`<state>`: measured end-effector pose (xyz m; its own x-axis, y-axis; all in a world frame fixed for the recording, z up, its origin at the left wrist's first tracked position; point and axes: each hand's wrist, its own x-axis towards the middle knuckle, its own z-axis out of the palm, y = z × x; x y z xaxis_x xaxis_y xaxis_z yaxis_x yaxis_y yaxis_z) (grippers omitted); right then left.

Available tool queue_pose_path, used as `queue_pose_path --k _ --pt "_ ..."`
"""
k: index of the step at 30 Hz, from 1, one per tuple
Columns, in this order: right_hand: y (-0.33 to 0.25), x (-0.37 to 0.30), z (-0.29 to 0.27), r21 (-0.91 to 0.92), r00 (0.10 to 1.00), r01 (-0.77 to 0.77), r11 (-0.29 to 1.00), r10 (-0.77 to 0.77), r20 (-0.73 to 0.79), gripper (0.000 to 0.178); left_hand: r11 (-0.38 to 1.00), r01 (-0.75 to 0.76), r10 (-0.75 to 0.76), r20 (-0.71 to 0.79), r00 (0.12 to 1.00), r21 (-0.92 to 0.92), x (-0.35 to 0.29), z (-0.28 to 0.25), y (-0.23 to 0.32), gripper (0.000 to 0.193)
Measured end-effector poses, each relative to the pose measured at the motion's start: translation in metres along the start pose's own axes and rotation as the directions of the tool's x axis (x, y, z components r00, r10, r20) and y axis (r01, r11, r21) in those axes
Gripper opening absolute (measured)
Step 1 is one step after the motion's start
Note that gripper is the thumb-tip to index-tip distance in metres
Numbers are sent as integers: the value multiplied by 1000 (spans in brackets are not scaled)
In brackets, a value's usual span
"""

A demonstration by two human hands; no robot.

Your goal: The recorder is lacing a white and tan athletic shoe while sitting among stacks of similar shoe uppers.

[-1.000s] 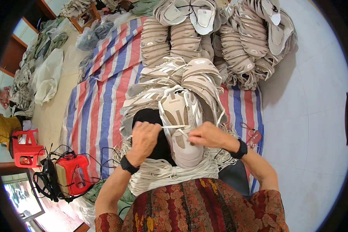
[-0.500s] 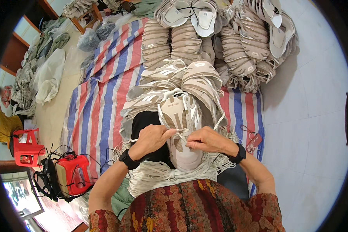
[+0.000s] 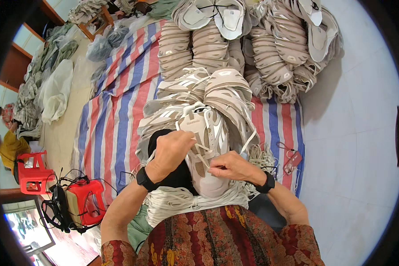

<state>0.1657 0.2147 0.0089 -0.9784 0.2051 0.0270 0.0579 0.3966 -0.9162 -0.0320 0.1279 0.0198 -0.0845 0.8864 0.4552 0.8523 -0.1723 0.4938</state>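
Observation:
A beige and white shoe upper (image 3: 210,184) lies before me, toe toward my body and tongue pointing away. A pale shoelace (image 3: 202,150) runs across its eyelets, partly threaded. My left hand (image 3: 176,148) is closed on one part of the lace, left of the tongue. Low over the eyelets near the toe, my right hand (image 3: 236,167) pinches another part of it. Its fingertips rest close to the upper's surface. A bundle of white laces (image 3: 181,204) lies across my lap, just under the toe. A black cloth (image 3: 166,179) shows beneath my left wrist.
Stacked shoe uppers (image 3: 228,91) lie just beyond, with more tied stacks (image 3: 277,53) farther back. A striped sheet (image 3: 106,128) covers the floor. Red stools (image 3: 91,201) stand at left, one with black cables. A red tag-like case (image 3: 292,163) lies right. People (image 3: 13,148) sit far left.
My left hand has risen up and away from the toe, drawing lace with it. My right hand has shifted slightly lower toward the toe. The lace between them looks longer.

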Motion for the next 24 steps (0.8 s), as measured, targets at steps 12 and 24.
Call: queue_pose_path --k 12,24 --pt "9 -10 -43 117 990 -130 985 135 -33 20 846 488 -311 546 778 -213 -35 -77 -48 15" --pt "-48 -226 -276 -314 644 -758 571 579 -500 23 495 790 -838 -44 544 362 -232 -356 -132 15"
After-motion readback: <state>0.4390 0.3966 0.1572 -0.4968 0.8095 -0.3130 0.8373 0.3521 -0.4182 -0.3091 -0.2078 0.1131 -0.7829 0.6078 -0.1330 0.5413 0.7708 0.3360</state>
